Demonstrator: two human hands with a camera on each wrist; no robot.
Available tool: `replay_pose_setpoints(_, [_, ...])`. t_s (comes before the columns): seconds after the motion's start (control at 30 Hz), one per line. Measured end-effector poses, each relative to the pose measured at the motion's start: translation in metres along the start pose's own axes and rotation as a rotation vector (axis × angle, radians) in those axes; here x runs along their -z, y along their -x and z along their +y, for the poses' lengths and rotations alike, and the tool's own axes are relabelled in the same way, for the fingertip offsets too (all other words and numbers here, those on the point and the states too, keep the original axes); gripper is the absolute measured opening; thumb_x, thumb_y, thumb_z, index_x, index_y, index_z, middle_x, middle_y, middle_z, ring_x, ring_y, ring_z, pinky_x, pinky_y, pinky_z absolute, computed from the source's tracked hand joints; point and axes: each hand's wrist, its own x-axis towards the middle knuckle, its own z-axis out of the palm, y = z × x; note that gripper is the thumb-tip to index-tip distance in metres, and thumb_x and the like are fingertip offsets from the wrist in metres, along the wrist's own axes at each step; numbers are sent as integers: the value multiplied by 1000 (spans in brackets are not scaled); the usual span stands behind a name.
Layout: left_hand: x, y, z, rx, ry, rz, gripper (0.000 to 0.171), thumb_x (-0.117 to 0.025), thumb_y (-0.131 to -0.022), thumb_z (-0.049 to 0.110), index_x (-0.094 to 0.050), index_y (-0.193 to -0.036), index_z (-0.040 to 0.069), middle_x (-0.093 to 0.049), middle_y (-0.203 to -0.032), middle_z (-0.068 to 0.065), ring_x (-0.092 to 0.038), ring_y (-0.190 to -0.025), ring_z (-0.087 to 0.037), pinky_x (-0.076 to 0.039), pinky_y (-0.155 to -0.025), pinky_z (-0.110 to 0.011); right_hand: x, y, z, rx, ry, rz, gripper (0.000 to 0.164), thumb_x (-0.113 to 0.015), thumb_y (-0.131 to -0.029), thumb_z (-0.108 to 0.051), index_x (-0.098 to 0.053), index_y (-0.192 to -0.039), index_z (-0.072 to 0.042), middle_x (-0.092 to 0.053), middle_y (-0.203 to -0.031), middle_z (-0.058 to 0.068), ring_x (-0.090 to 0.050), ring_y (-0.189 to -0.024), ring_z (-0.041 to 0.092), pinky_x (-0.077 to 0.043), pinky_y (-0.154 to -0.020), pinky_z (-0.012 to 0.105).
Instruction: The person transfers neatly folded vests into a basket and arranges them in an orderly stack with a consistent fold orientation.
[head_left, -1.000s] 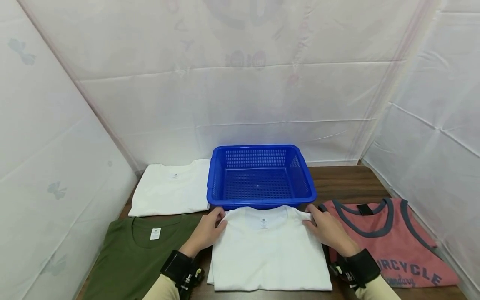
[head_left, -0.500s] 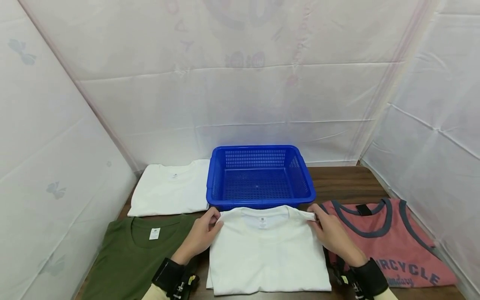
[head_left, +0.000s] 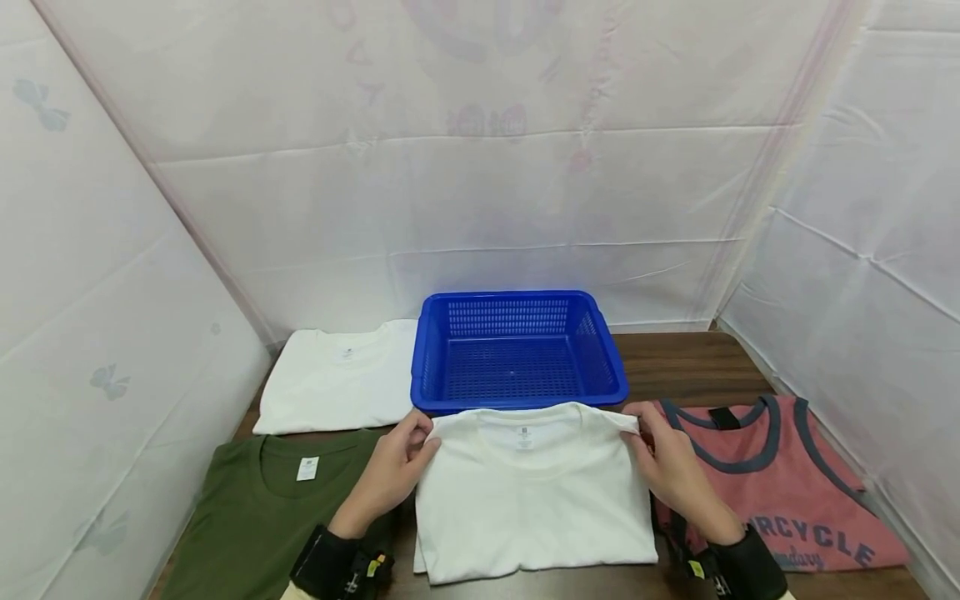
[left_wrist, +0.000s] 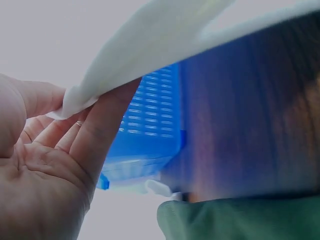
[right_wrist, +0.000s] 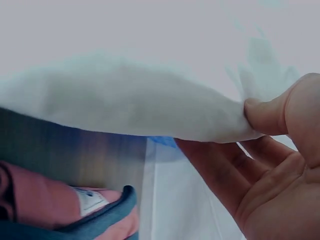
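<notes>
The left hand (head_left: 392,468) and right hand (head_left: 672,463) each pinch a corner of the folded, round-necked white T-shirt (head_left: 534,508).

On the tabletop (head_left: 682,362) we see the basket (head_left: 513,362) at the back; before it, the middle shirt (head_left: 536,504), between the left hand (head_left: 390,475) and the right hand (head_left: 673,467); left of that, the front-left shirt (head_left: 300,517); behind this, the rear-left shirt (head_left: 341,383), beside the basket; farthest right, the end shirt (head_left: 787,492).
</notes>
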Motion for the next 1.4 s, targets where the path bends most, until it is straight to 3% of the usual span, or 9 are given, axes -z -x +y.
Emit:
replay_pose_setpoints(0.23, [9,-1,13,5,34,-9,14,-62,-96,9,-49,-97,14,-30,-68,10,-26,-51,2,-32,-48,-18,7,-3,-7,47,-16,103,46,-71,-84,7,-49,-122,-6,-70,-87,6,-64,-66,10,-50,-52,23])
replay_pose_setpoints(0.43, [15,-1,21,-1,80,26,18,-62,-97,12,-45,-96,12,-26,-66,10,-24,-50,1,-29,-45,-18,12,-7,-13,80,-92,190,44,-72,-81,11,-41,-110,3,-52,-62,3,-46,-50,3,-37,-42,16])
replay_pose_setpoints(0.63, [18,-6,25,-99,80,121,26,-63,-95,7,-39,-86,9,-25,-64,8,-29,-50,-1,-29,-44,-20,16,-12,-20,120,-119,259,32,-73,-80,11,-45,-88,-3,-57,-74,3,-48,-56,1,-38,-45,13])
replay_pose_setpoints(0.8, [19,-13,29,-163,97,146,17,-58,-97,1,-53,-85,13,-50,-74,1,-38,-53,-3,-34,-44,-20,19,-18,-25,234,-125,308,30,-66,-79,17,-67,-86,-13,-67,-87,-1,-56,-64,5,-42,-52,13])
replay_pose_setpoints(0.93, [22,-18,39,-132,113,161,17,-54,-98,-1,-67,-96,11,-67,-98,-6,-32,-45,1,-33,-38,-22,22,-25,-30,241,-84,299,32,-65,-84,13,-74,-97,-15,-71,-97,-1,-55,-67,5,-42,-54,12])
replay_pose_setpoints(1.1, [27,-23,66,-46,98,196,20,-53,-97,-4,-70,-106,4,-67,-115,-13,-21,-39,2,-28,-35,-24,25,-33,-33,231,-59,287,28,-64,-88,8,-74,-103,-13,-71,-100,-1,-60,-74,6,-46,-59,12])
replay_pose_setpoints(1.23, [32,-26,84,-4,102,207,21,-56,-96,-2,-68,-113,2,-65,-119,-13,-41,-44,-3,-35,-39,-23,26,-38,-36,228,-73,291,27,-63,-89,6,-74,-106,-13,-70,-100,-1,-57,-71,5,-46,-59,11])
replay_pose_setpoints(1.33, [34,-28,89,-5,78,215,27,-65,-92,2,-65,-120,3,-64,-124,-11,-67,-72,-13,-51,-54,-24,27,-41,-37,234,-91,295,29,-64,-88,5,-73,-109,-12,-69,-104,0,-57,-70,5,-45,-56,11])
replay_pose_setpoints(1.4, [34,-30,91,-12,69,209,39,-72,-88,4,-62,-126,4,-61,-129,-10,-69,-94,-21,-57,-67,-30,27,-44,-38,242,-102,297,33,-68,-86,4,-71,-114,-12,-68,-111,2,-56,-69,5,-45,-54,11])
